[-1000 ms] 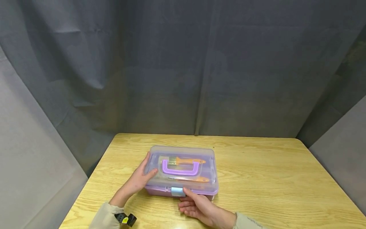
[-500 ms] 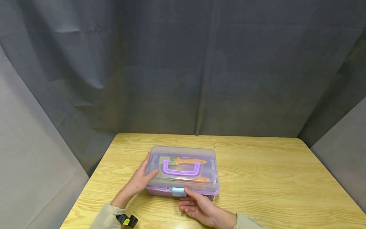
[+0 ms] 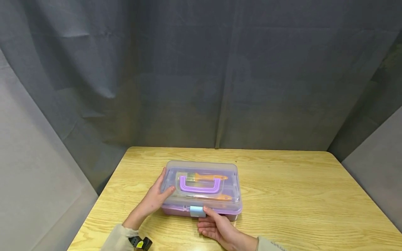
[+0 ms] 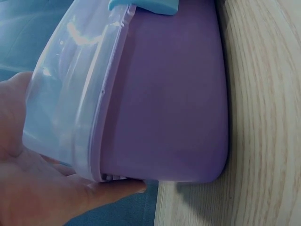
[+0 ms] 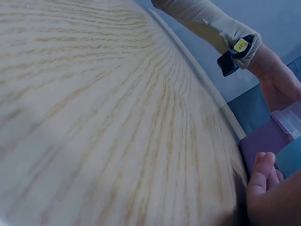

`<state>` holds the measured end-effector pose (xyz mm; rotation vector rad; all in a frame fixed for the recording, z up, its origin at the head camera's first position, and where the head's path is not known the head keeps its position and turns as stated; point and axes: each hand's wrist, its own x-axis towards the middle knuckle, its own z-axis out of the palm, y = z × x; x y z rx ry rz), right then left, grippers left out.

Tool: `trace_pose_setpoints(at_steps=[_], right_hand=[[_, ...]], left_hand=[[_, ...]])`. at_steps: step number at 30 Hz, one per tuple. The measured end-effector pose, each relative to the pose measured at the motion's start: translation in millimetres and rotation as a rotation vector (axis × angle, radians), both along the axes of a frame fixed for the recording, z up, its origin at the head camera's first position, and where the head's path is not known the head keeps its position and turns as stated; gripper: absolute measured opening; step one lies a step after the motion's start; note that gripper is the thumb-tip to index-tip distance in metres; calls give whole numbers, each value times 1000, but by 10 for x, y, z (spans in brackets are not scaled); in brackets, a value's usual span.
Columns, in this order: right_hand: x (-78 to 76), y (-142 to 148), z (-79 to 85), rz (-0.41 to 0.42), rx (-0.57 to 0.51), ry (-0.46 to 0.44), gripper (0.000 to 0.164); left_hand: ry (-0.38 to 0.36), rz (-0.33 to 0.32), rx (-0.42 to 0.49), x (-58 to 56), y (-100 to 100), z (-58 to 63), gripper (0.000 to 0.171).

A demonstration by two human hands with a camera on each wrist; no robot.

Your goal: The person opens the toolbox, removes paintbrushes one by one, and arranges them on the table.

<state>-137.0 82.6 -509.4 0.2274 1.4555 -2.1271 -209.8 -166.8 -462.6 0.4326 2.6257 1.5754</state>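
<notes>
A purple plastic storage box [image 3: 169,211] with a clear lid [image 3: 201,166] sits on the table, its lid down. A purple handle [image 3: 199,190] lies on the lid, and a light blue latch [image 3: 197,211] is at the front. My left hand [image 3: 154,198] holds the box's left end, thumb over the lid and fingers along the side. My right hand [image 3: 224,230] is at the front, thumb on the latch's right edge and fingers curled below it. Through the lid show two paintbrushes with orange handles, a far brush [image 3: 207,177] and a near brush [image 3: 223,197].
The box stands left of the middle of a wood-grain table [image 3: 298,195]. Behind it hangs a dark grey curtain [image 3: 201,76], with pale panels to the left [image 3: 37,167] and right [image 3: 377,153]. A black wrist strap [image 3: 140,243] is on the left sleeve.
</notes>
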Motion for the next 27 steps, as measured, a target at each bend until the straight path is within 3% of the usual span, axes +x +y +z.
trace_pose_setpoints(at_steps=[12,17,19,23,27], right_hand=[[38,-9,49,31,-2,-7,81],[29,35,82,87,-14,1,72],[26,61,81,119,4,37,64],[18,120,66,183,60,141,49],[15,146,64,210,96,190,44]], left_hand=[[-5,7,-13,-23,-16,-73,85],[2,-13,-17,-33,-30,-55,84],[6,-25,-22,-27,-36,-39,83],[-33,-38,-14,70,0,165,81],[-26,-40,-5,49,-5,117,82]])
